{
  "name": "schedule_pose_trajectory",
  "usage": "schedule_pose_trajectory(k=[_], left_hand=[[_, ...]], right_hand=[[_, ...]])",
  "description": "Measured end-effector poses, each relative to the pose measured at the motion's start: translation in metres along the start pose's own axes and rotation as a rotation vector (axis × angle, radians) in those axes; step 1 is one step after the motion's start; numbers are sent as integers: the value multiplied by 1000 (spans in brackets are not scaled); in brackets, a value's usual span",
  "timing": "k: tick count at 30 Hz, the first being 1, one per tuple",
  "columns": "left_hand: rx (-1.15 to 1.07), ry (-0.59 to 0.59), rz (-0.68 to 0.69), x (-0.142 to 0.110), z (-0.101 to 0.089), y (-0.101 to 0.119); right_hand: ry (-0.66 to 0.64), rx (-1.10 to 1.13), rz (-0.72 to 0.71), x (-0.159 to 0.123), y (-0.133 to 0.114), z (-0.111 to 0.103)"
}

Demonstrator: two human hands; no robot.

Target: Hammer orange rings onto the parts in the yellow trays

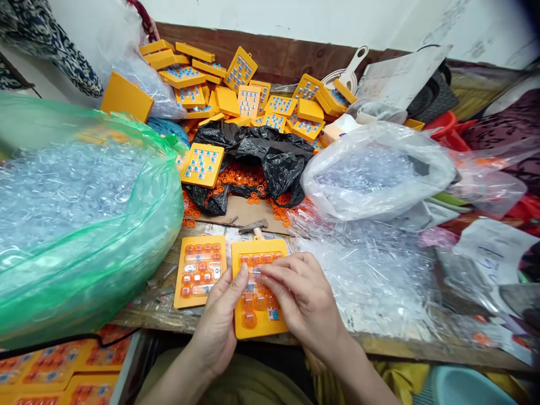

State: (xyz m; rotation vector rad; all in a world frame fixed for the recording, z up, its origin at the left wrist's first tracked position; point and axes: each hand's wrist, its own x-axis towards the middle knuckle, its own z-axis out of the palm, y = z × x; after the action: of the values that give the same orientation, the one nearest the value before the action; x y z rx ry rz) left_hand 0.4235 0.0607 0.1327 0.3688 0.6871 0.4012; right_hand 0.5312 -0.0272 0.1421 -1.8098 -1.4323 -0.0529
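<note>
My left hand point(220, 318) grips the left edge of a yellow plastic panel point(264, 331), its thumb lying on the face. The panel carries orange and clear domed caps, and one blue spot shows uncovered at its lower right. Over its upper right part my right hand point(310, 301) bends its fingers together in a pinch; whatever lies between the fingertips is hidden. Just left of the held panel, a second yellow panel point(180, 281) lies on the worktable, filled with orange and clear caps.
A green bag point(139, 264) of clear pieces bulges at left. Behind my hands a black bag point(282, 163) spills orange rings point(240, 175). A white bag point(333, 202) and loose clear strips point(371, 270) lie right. Yellow panels point(228, 100) pile against the wall; a box of panels point(93, 388) sits lower left.
</note>
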Motion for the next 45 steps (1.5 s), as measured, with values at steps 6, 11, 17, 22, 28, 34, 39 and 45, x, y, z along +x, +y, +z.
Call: schedule_pose_trajectory(k=[6,11,17,22,28,34,39,45], left_hand=[[31,14,40,-4,4,-2],[95,41,112,0,5,-6],[221,80,159,7,3,-10],[118,81,20,6,6,-4],[52,149,-27,7,9,7],[-33,121,-114,1,12,10],[-34,113,-96,1,8,12],[1,-29,-91,1,2,12]], right_hand=[[189,193,348,-9,2,17],[102,988,835,-8,0,28],[187,1010,858,-13,1,39],[74,548,662,-2,20,19],[73,-352,447,25,85,-20],[-63,-633,325,33,115,-11],[-18,-662,264,32,125,-13],[196,-534,227,29,134,-29]])
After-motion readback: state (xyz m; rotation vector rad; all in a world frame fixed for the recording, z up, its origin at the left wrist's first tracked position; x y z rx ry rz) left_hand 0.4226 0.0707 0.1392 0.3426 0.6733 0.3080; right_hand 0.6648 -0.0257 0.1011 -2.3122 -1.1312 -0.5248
